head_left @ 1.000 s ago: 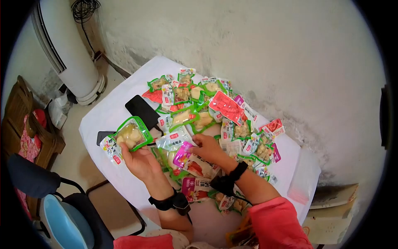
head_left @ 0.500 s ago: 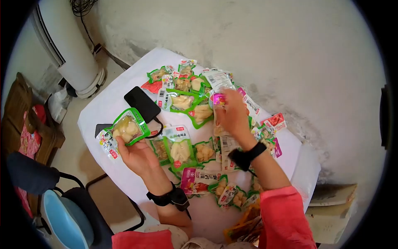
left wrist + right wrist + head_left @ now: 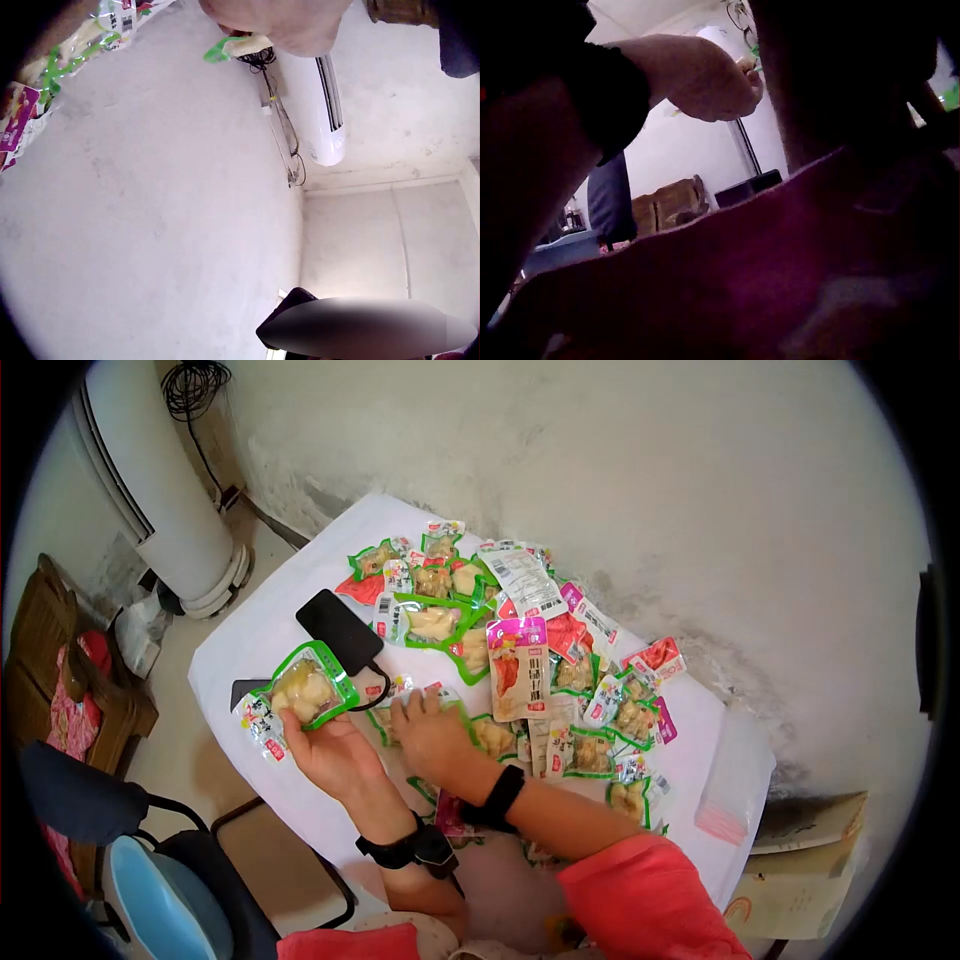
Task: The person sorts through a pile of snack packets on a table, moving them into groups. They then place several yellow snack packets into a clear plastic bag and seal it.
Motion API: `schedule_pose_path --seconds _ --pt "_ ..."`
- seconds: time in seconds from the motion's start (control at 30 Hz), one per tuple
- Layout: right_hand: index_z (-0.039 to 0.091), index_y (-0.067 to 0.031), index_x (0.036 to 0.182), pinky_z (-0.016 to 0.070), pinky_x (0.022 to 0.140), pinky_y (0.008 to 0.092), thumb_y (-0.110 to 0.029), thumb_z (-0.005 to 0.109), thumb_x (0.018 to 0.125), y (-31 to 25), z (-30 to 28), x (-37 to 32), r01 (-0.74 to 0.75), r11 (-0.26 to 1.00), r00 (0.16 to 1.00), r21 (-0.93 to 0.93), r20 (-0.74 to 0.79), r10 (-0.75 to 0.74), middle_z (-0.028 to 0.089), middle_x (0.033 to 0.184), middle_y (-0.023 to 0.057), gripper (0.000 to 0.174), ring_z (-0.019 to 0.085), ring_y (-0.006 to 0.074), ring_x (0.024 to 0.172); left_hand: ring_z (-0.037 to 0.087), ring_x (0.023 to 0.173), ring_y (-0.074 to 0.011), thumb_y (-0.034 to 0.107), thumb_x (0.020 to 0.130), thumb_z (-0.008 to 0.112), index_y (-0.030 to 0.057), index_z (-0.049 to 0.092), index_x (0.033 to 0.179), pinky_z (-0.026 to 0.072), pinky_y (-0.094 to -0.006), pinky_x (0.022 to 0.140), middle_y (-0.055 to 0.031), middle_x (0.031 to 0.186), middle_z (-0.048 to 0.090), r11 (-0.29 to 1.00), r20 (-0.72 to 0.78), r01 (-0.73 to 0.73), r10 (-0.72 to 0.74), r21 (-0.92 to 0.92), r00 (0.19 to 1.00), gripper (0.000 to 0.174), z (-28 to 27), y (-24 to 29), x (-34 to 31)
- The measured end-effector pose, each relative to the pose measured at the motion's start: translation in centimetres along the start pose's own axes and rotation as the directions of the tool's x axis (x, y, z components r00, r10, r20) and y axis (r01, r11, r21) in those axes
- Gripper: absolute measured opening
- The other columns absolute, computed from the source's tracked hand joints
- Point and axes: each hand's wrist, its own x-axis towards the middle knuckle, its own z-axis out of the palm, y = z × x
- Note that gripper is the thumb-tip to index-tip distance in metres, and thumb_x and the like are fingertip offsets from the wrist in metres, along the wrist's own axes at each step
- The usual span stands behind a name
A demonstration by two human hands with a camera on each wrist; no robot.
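Across the middle of the head view, a white-covered table (image 3: 265,635), likely used for laying everything flat within reach of both arms. Strewn over it, from eleven o'clock clockwise round to six, a loose spread of packets (image 3: 575,678), overlapping at many angles, probably for want of room. Near the edge toward four o'clock, a thin stack of clear plastic (image 3: 730,785), well apart from both hands, perhaps to stay flat and out of the way; bags or sheets, cannot tell.

At nine o'clock, a left hand (image 3: 340,752), palm side showing, gripping a green-edged packet (image 3: 308,688) with thumb across the face; raised above the table, clear window upward, presumably for a view of the contents. Toward seven o'clock, a right hand (image 3: 435,740), back uppermost, reaching over the spread; pinching or merely touching, cannot tell.

At two o'clock from the right hand, a purple-topped brown packet (image 3: 520,672), lying flat over others, face up, perhaps for a readable label. At one o'clock from the gripped packet, a black phone-like slab (image 3: 340,630), set beside the spread, likely to stay uncovered. At five o'clock from the slab, a black cable (image 3: 387,685), looped, probably for slack.
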Motion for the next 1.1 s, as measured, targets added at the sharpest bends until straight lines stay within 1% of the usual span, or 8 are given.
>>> schedule_pose_path --seconds 0.17,0.23,0.4,0.47,0.57,0.67,0.83,1.1 --pt "0.055 -0.0042 0.118 0.0493 0.083 0.0445 -0.008 0.048 0.081 6.0 -2.3 -0.8 0.261 0.818 0.940 0.513 -0.327 -0.095 0.059 0.113 0.0215 0.038 0.058 0.0367 0.102 0.054 0.112 -0.0251 0.021 0.096 0.048 -0.0012 0.048 0.122 0.0465 -0.0385 0.092 -0.0152 0.122 0.055 1.000 -0.016 -0.006 0.007 0.030 1.000 0.035 -0.3 0.0 0.1" --pt "0.054 -0.0060 0.119 0.0481 0.084 0.0404 -0.013 0.051 0.083 8.8 -7.2 -0.5 -0.097 0.804 0.995 0.587 0.082 0.060 0.061 0.109 0.0211 0.036 0.059 0.0343 0.100 0.054 0.112 -0.0251 0.021 0.096 0.048 -0.0012 0.047 0.123 0.0467 -0.0382 0.091 -0.0151 0.122 0.055 0.999 -0.024 -0.001 0.002 0.034 1.000 0.035 -0.1 -0.1 0.1" --pt "0.051 -0.0031 0.122 0.0447 0.089 0.0362 -0.013 0.062 0.081 15.6 -6.4 -0.5 -0.265 0.552 0.860 0.790 -0.065 0.506 0.061 0.108 0.0161 0.044 0.057 0.0297 0.103 0.054 0.112 -0.0256 0.021 0.096 0.048 -0.0013 0.047 0.123 0.0464 -0.0394 0.093 -0.0155 0.123 0.054 1.000 -0.010 -0.001 0.001 0.021 1.000 0.035 0.1 -0.2 -0.1" --pt "0.051 -0.0086 0.123 0.0393 0.096 0.0457 -0.021 0.068 0.076 15.3 -6.1 -1.4 0.020 0.923 0.597 0.383 -0.745 0.297 0.052 0.121 0.0225 0.051 0.047 0.0401 0.115 0.054 0.112 -0.0258 0.020 0.096 0.048 -0.0013 0.047 0.123 0.0461 -0.0397 0.093 -0.0156 0.123 0.054 0.999 -0.018 0.006 -0.006 0.033 1.000 0.035 -0.1 -0.2 -0.2" --pt "0.049 -0.0104 0.126 0.0345 0.099 0.0523 -0.029 0.075 0.067 10.5 -6.1 -5.5 0.382 0.856 0.867 0.349 -0.455 -0.201 0.039 0.132 0.0233 0.068 0.036 0.0438 0.124 0.054 0.113 -0.0261 0.020 0.095 0.048 -0.0015 0.047 0.123 0.0455 -0.0402 0.094 -0.0158 0.123 0.054 1.000 -0.024 0.001 -0.001 0.022 1.000 0.035 0.2 -0.2 -0.1" --pt "0.045 -0.0129 0.132 0.0346 0.094 0.0608 -0.036 0.074 0.066 4.7 -4.3 -9.7 0.546 0.828 0.830 0.131 0.049 -0.555 0.032 0.138 0.0218 0.076 0.031 0.0470 0.127 0.054 0.113 -0.0263 0.020 0.095 0.047 -0.0016 0.047 0.123 0.0458 -0.0403 0.094 -0.0157 0.123 0.054 1.000 -0.022 -0.004 0.005 0.030 1.000 0.035 0.1 -0.3 -0.3" --pt "0.040 -0.0148 0.134 0.0359 0.093 0.0607 -0.035 0.068 0.072 4.3 -1.3 -8.7 0.389 0.919 0.920 0.059 0.020 -0.391 0.035 0.137 0.0203 0.071 0.034 0.0421 0.126 0.054 0.112 -0.0239 0.023 0.096 0.046 0.0014 0.047 0.124 0.0463 -0.0386 0.093 -0.0132 0.122 0.055 0.998 0.011 -0.007 0.006 0.068 1.000 0.035 -0.1 -0.1 -0.1" --pt "0.052 -0.0068 0.119 0.0377 0.093 0.0519 -0.015 0.065 0.073 11.6 -2.7 1.3 0.064 0.970 0.825 -0.235 -0.534 -0.184 0.048 0.127 0.0181 0.049 0.044 0.0321 0.119 0.057 0.107 -0.0238 0.021 0.095 0.049 -0.0009 0.048 0.122 0.0485 -0.0368 0.087 -0.0139 0.120 0.056 0.992 0.057 0.064 -0.071 0.113 0.996 0.035 0.2 -0.7 -0.3"
